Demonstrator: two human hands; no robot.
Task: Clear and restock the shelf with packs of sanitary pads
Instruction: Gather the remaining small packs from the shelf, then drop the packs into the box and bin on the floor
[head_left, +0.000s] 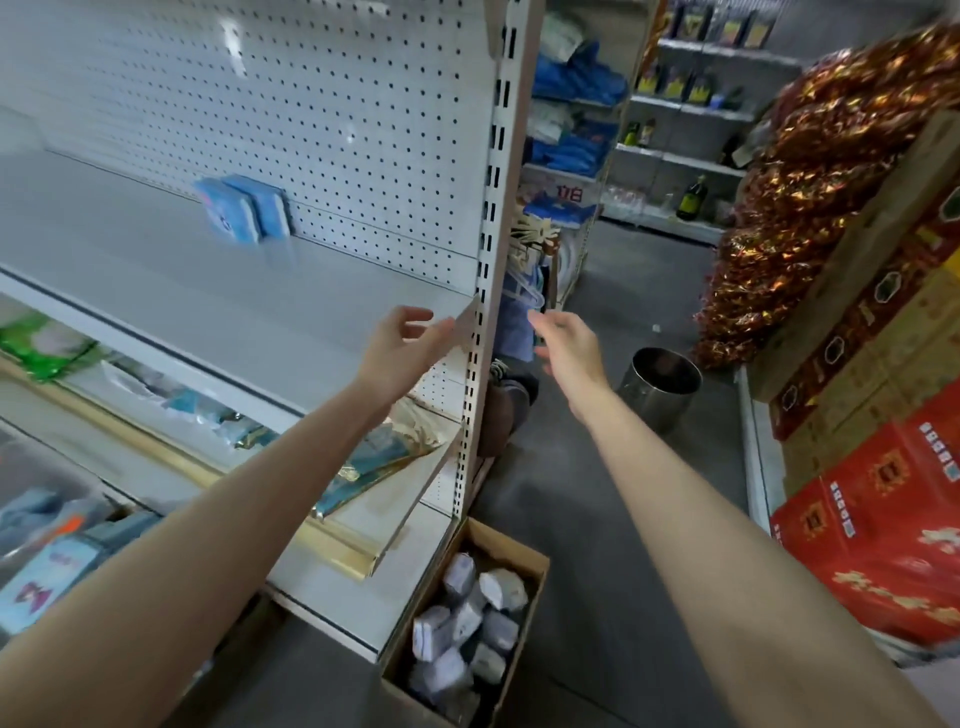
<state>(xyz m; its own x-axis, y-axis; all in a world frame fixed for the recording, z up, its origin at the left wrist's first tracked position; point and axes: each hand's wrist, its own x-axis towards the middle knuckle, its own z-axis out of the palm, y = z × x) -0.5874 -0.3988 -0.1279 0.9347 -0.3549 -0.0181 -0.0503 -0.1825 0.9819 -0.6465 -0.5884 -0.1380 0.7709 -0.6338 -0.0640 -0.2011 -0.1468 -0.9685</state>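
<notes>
Head view: left grip (402, 340) and right grip (566, 343) empty, fingers loose; shelf (208, 280) holds two blue packs (244, 208), probably cleared next.

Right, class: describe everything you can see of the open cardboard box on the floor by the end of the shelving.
The cardboard box is plain brown, rectangular and open-topped. It stands upright on the grey floor, close against the end of the shelf unit at its base. Inside lies a loose jumble of pale grey-lilac wrapped packs, piled in no order. The left hand and right hand are higher up, clear of it.
</notes>
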